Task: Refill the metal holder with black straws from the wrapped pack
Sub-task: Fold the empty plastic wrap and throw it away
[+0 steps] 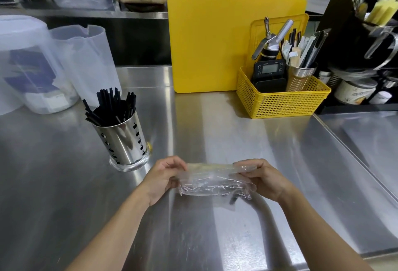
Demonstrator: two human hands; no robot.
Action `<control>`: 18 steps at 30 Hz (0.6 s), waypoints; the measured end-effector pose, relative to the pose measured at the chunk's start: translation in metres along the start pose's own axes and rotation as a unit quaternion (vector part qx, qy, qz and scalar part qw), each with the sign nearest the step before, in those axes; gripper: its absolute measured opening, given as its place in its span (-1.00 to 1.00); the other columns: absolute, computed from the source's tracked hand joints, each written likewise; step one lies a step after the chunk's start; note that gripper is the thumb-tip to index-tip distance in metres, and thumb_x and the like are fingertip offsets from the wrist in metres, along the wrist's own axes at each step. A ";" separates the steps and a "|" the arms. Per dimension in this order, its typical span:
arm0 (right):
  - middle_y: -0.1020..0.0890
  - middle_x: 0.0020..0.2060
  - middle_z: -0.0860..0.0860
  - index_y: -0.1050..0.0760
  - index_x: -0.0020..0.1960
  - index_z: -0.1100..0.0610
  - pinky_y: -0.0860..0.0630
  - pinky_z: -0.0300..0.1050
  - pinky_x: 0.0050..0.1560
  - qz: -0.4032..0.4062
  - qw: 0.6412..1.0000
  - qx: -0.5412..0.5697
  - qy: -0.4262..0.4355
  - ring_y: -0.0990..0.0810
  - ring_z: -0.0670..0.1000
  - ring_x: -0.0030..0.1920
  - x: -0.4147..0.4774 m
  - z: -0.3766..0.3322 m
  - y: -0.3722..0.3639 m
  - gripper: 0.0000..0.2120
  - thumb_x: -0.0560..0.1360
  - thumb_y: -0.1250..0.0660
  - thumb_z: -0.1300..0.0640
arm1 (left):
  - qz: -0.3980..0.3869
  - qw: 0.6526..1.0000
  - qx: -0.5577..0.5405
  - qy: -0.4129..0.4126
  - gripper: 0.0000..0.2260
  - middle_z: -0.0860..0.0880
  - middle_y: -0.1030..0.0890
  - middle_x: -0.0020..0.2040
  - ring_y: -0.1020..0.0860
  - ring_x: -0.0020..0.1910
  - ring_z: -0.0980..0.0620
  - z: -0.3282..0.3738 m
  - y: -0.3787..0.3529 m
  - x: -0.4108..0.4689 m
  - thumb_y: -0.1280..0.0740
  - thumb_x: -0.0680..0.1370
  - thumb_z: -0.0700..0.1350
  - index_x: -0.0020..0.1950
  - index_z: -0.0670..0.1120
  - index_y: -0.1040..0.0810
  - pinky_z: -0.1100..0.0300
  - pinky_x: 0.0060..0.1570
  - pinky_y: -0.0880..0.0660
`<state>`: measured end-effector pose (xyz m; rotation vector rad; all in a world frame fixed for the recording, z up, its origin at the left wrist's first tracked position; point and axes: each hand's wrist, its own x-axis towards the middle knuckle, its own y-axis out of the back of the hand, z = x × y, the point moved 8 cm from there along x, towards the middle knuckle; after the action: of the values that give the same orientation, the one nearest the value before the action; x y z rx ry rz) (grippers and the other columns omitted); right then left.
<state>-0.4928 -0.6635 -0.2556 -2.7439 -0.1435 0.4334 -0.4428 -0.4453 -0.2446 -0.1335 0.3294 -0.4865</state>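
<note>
A perforated metal holder (123, 141) stands on the steel counter at the left, with many black straws (109, 107) sticking out of its top. Just above the counter's middle I hold a clear plastic wrapper (213, 181) stretched flat between both hands. My left hand (164, 176) pinches its left end and my right hand (261, 179) pinches its right end. The wrapper looks crumpled, and I see no straws inside it. The holder is about a hand's width up and left of my left hand.
A yellow basket (282, 102) with a scale, a cream whipper and a cup of utensils sits at the back right, in front of a yellow cutting board (211, 42). Translucent plastic containers (53, 64) stand at the back left. A counter seam runs along the right.
</note>
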 end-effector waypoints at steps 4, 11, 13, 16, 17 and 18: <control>-0.65 -0.39 0.11 -0.67 -0.28 0.20 -0.43 -0.16 -0.44 0.048 0.998 -0.040 0.023 -0.53 0.09 -0.43 0.000 -0.003 0.005 -0.72 0.30 -0.25 0.48 | 0.015 1.000 -0.004 -0.009 -0.51 -0.04 -0.59 -0.39 -0.50 -0.47 0.04 -0.001 0.002 0.001 -0.06 0.46 -0.50 -0.49 -0.11 -0.58 0.25 -0.54 -0.44; -0.60 -0.46 0.08 -0.63 -0.34 0.20 -0.34 -0.25 -0.53 0.144 0.986 -0.085 -0.002 -0.40 0.03 -0.54 -0.006 0.003 0.016 -0.56 0.40 -0.09 0.55 | -0.027 0.998 -0.043 0.031 -0.78 -0.11 -0.51 -0.24 -0.43 -0.33 -0.04 -0.007 -0.006 0.000 -0.22 0.40 -0.09 -0.31 -0.09 -0.62 0.16 -0.38 -0.46; -0.61 -0.44 0.07 -0.63 -0.31 0.21 -0.39 -0.25 -0.56 0.143 0.985 -0.094 -0.013 -0.40 0.01 -0.56 -0.011 0.003 0.013 -0.58 0.40 -0.09 0.55 | -0.026 0.999 -0.005 0.047 -0.79 -0.12 -0.49 -0.22 -0.44 -0.31 -0.04 -0.009 -0.006 0.000 -0.30 0.36 0.02 -0.26 -0.09 -0.62 0.18 -0.37 -0.46; -0.64 -0.33 0.11 -0.64 -0.23 0.21 -0.57 -0.04 -0.37 0.135 0.988 -0.072 -0.017 -0.52 0.12 -0.41 -0.019 -0.001 0.009 -0.63 0.41 -0.11 0.49 | -0.014 0.997 0.069 0.038 -0.85 -0.06 -0.54 -0.23 -0.47 -0.31 0.01 -0.006 -0.010 -0.001 -0.47 0.34 -0.08 -0.16 -0.07 -0.58 0.22 -0.41 -0.48; -0.64 -0.29 0.14 -0.65 -0.19 0.20 -0.58 0.03 -0.30 0.127 0.990 -0.056 -0.017 -0.52 0.16 -0.34 -0.021 -0.003 0.006 -0.68 0.41 -0.14 0.43 | -0.008 0.997 0.076 0.030 -0.86 -0.02 -0.55 -0.26 -0.49 -0.35 0.05 -0.005 -0.010 -0.002 -0.47 0.37 -0.17 -0.14 -0.08 -0.56 0.23 -0.44 -0.49; -0.63 -0.25 0.17 -0.65 -0.13 0.20 -0.59 0.08 -0.26 0.114 0.993 -0.031 -0.021 -0.52 0.18 -0.27 -0.024 -0.002 0.004 -0.73 0.40 -0.17 0.33 | -0.005 0.997 0.078 0.023 -0.86 0.01 -0.55 -0.28 -0.51 -0.39 0.09 -0.004 -0.010 -0.002 -0.45 0.39 -0.24 -0.12 -0.09 -0.54 0.24 -0.47 -0.48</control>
<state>-0.5144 -0.6716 -0.2485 -2.8250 0.1502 0.5549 -0.4507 -0.4534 -0.2456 0.0284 0.3344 -0.5237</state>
